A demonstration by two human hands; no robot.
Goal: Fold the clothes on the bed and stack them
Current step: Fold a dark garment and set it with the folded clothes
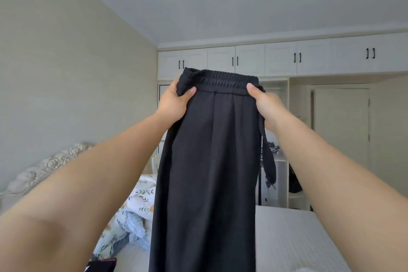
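Note:
I hold a pair of black trousers up in front of me at arm's length, hanging straight down over the bed. My left hand grips the left end of the elastic waistband. My right hand grips the right end. A black drawstring dangles below my right hand. The trouser legs run out of the bottom of the view.
A heap of light patterned and blue checked clothes lies on the bed's left side, with a dark item at the bottom edge. A carved white headboard is at left. White wardrobes fill the far wall.

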